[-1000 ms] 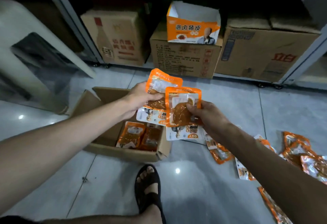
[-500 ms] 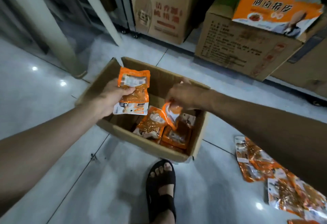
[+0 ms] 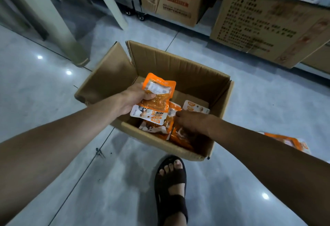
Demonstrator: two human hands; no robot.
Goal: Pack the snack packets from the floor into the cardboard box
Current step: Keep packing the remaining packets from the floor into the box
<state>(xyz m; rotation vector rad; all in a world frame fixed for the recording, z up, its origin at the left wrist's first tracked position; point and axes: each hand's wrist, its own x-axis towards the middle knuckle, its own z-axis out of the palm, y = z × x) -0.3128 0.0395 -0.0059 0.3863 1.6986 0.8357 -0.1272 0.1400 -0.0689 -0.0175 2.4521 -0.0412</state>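
Packing's maybe partway: several snack packets point(image 3: 157, 129) sit in the cardboard box point(image 3: 178, 65) mid-frame, left hand point(image 3: 132, 99) fingers grip another above it, right hand point(image 3: 192, 121) grip unclear, more packets point(image 3: 287, 141) on the floor point(image 3: 250, 100) at right.

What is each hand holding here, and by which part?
Left hand grips a snack packet by its left edge. Right hand rests on packets inside the box; any grip unclear.

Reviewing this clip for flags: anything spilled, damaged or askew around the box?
Nothing damaged or spilled. The packets in the cardboard box lie loosely overlapped, not stacked. The left hand holds a snack packet over it; the right hand reaches in. One loose packet lies on the floor to the right.
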